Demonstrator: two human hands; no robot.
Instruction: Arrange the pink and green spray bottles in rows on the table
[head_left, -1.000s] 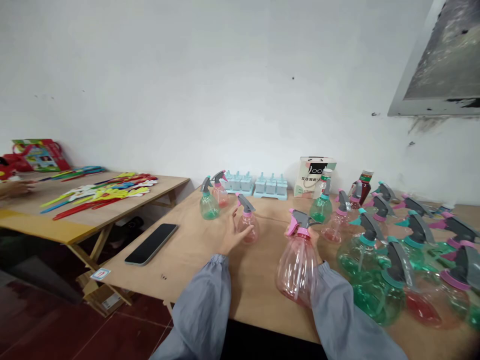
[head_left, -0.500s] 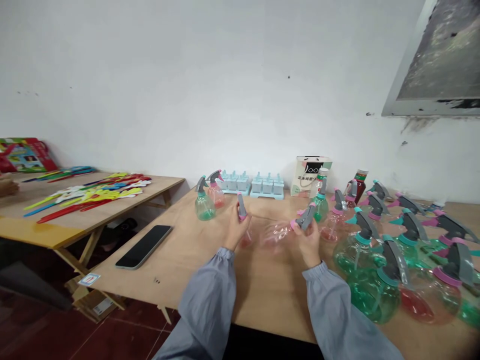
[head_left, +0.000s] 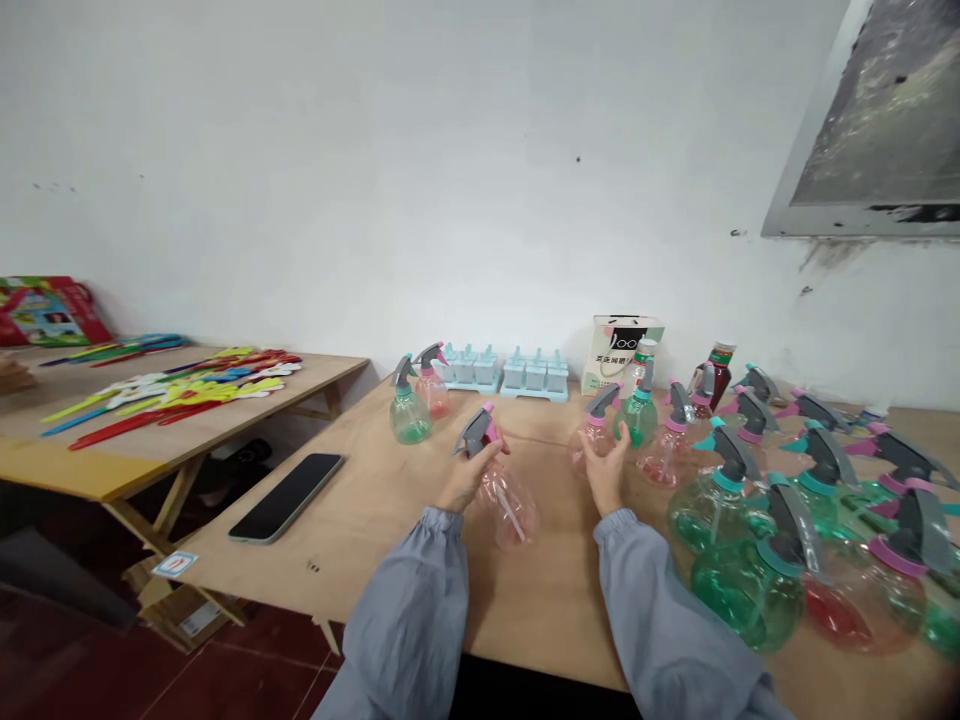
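Note:
My left hand (head_left: 471, 472) is closed around the pink neck and grey trigger head of a clear pink spray bottle (head_left: 511, 508). That bottle leans, its body slanting down to the right, with a pale dip tube inside. My right hand (head_left: 606, 468) has thumb and fingers spread beside a second pink spray bottle (head_left: 581, 448), which stands upright on the table. The thumb overlaps this bottle's body; whether it touches is hard to see. Just behind the right fingertips is a small green spray bottle (head_left: 639, 418).
Several green and pink spray bottles (head_left: 746, 590) crowd the right side. Pale blue popsicle moulds (head_left: 534, 374), a paper bag (head_left: 596, 365) and two more spray bottles (head_left: 409, 415) stand toward the back. A phone (head_left: 287, 497) lies left; colourful hand-shaped items (head_left: 187, 392) cover another table.
The right hand's bottle has gone from tilted to standing upright, and the fingers have spread off its head. My left hand's bottle has swung to lean down rightward, nearer me.

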